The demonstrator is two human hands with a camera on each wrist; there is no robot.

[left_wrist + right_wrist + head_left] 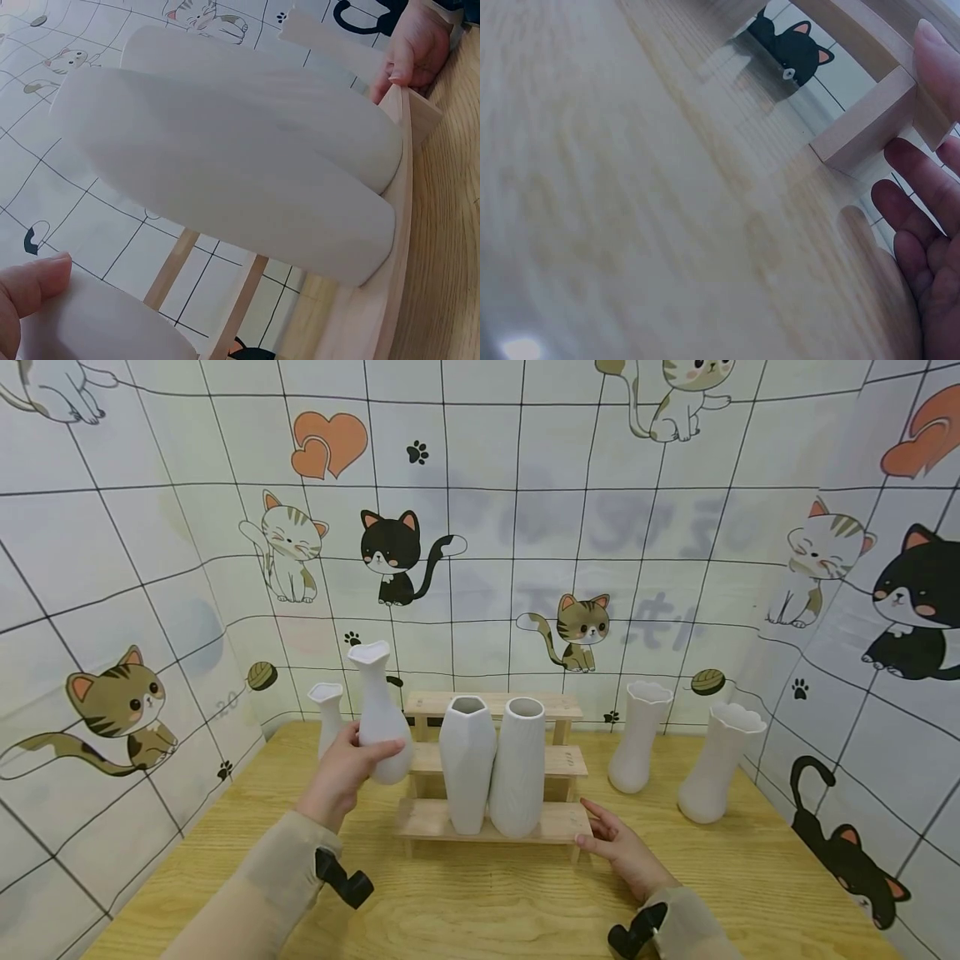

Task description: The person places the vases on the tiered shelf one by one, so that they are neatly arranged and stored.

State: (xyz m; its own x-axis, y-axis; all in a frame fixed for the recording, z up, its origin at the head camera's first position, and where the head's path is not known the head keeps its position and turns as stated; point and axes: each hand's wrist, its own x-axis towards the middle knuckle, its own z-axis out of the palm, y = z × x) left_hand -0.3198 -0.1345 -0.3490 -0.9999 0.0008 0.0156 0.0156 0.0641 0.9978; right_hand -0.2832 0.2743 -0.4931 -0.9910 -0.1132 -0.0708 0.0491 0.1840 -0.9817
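Observation:
My left hand point(347, 772) grips a white vase point(386, 727) with a narrow neck and wavy flared mouth, held upright at the left of a three-step wooden stand point(420, 818). In the left wrist view, the thumb lies along that vase's body point(97, 322). My right hand point(618, 847) holds the right end of the stand's lowest step, thumb at the front edge and fingers around the end by the leg. On this lowest step stand a faceted white vase point(468, 768) and a rounder textured white vase point(519, 768), side by side.
Behind the left hand stands a smaller white vase point(326, 710) with a flared mouth. Two white vases with scalloped rims, one farther back point(636, 735) and one nearer point(712, 768), stand right of the stand. A cat-patterned backdrop point(487, 527) encloses the wooden table point(465, 910).

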